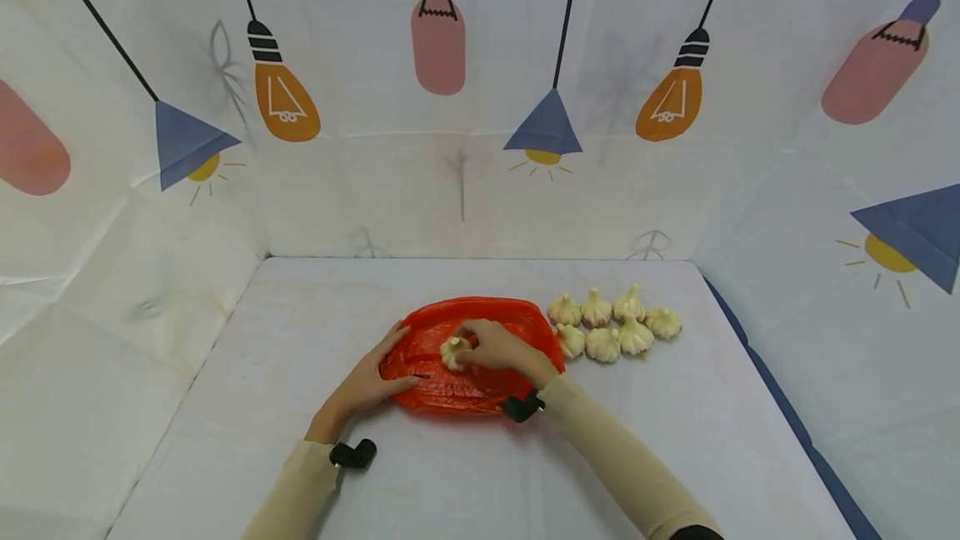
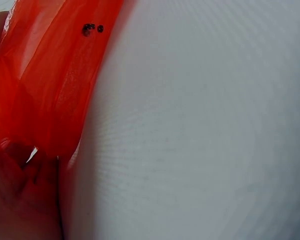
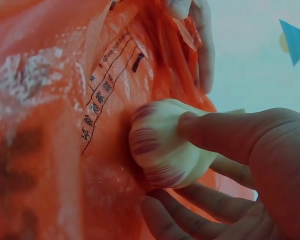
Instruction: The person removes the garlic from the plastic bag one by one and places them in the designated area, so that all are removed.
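A red plastic bag (image 1: pixel 487 312) lies on the white table (image 1: pixel 465 473). My right hand (image 1: pixel 471 346) pinches a white garlic bulb (image 1: pixel 452 352) at the bag's middle; in the right wrist view its fingers (image 3: pixel 225 135) curl round the purple-streaked bulb (image 3: pixel 165 150), pressed against the printed red film (image 3: pixel 55 125). My left hand (image 1: pixel 386 367) holds the bag's left edge, thumb above and fingers below. The left wrist view shows red film (image 2: pixel 50 75) bunched at that hand (image 2: pixel 20 200).
Several garlic bulbs (image 1: pixel 611 325) lie in a cluster just right of the bag. White sheets printed with lamps wall the table on three sides (image 1: pixel 480 190). Small black wrist cameras sit at both cuffs (image 1: pixel 354 454).
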Demonstrator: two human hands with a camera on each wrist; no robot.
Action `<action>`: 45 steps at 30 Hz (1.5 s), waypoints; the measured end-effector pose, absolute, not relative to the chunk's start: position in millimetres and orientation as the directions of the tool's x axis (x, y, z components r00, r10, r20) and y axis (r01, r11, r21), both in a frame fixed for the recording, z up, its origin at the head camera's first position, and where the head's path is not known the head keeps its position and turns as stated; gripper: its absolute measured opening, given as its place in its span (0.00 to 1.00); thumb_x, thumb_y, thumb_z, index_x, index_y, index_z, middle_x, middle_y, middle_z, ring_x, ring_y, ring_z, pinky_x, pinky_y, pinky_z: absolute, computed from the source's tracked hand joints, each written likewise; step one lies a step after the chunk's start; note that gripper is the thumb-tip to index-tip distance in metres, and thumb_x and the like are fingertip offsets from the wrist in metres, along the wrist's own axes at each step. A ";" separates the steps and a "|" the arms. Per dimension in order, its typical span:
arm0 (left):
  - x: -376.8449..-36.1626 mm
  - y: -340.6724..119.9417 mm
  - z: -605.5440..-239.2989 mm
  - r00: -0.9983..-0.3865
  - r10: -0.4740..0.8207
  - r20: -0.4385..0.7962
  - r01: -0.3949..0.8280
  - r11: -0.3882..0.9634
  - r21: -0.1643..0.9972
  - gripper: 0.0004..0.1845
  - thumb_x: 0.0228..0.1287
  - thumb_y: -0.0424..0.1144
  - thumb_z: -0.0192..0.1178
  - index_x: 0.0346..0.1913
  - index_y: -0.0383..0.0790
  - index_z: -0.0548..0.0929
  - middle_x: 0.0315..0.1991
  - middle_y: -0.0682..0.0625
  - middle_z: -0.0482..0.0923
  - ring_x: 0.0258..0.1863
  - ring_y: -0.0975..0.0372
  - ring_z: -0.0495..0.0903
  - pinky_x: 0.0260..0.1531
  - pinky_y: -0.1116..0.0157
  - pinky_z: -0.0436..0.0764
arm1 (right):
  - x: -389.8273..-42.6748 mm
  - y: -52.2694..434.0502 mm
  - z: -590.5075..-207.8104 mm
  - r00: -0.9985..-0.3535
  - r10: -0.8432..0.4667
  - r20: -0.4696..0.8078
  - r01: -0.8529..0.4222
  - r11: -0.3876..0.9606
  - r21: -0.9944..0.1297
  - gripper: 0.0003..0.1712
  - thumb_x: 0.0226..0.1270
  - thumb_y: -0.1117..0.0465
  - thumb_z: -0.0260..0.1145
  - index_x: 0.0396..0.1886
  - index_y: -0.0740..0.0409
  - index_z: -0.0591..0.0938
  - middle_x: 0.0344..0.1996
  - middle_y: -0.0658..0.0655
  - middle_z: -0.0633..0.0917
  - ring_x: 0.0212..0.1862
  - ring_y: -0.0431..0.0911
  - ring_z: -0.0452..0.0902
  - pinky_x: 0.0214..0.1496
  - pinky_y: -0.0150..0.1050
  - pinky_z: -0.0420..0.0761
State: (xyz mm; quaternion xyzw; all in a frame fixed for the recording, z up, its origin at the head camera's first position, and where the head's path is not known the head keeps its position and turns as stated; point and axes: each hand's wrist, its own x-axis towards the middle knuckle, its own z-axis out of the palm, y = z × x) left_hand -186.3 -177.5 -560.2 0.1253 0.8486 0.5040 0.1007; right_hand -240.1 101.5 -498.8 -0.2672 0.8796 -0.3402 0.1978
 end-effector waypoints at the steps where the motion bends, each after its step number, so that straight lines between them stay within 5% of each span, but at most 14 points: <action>1: -186.4 -177.7 -560.4 -0.948 0.314 -0.044 0.111 0.460 0.881 0.52 0.60 0.54 0.74 0.83 0.54 0.56 0.85 0.51 0.41 0.84 0.46 0.42 0.78 0.36 0.50 | -240.7 100.7 -499.9 -0.782 -0.600 -0.166 -0.330 0.626 -0.706 0.19 0.69 0.56 0.72 0.56 0.54 0.83 0.53 0.52 0.85 0.48 0.43 0.78 0.53 0.42 0.82; 29: -186.9 -177.4 -561.2 -0.950 0.307 -0.057 0.097 0.462 0.882 0.53 0.59 0.55 0.74 0.83 0.54 0.56 0.86 0.52 0.41 0.84 0.46 0.42 0.77 0.36 0.49 | -245.3 102.9 -512.2 -0.869 -0.491 -0.059 -0.261 0.556 -0.789 0.28 0.70 0.54 0.70 0.65 0.61 0.77 0.62 0.59 0.82 0.62 0.53 0.79 0.65 0.51 0.81; 45: -186.3 -177.3 -558.4 -0.948 0.310 -0.074 0.083 0.463 0.882 0.53 0.59 0.53 0.75 0.83 0.54 0.56 0.85 0.53 0.41 0.84 0.47 0.42 0.78 0.37 0.48 | -240.5 106.0 -519.2 -0.879 -0.475 -0.029 -0.216 0.453 -0.865 0.27 0.68 0.64 0.69 0.66 0.63 0.77 0.63 0.61 0.81 0.63 0.57 0.79 0.65 0.53 0.81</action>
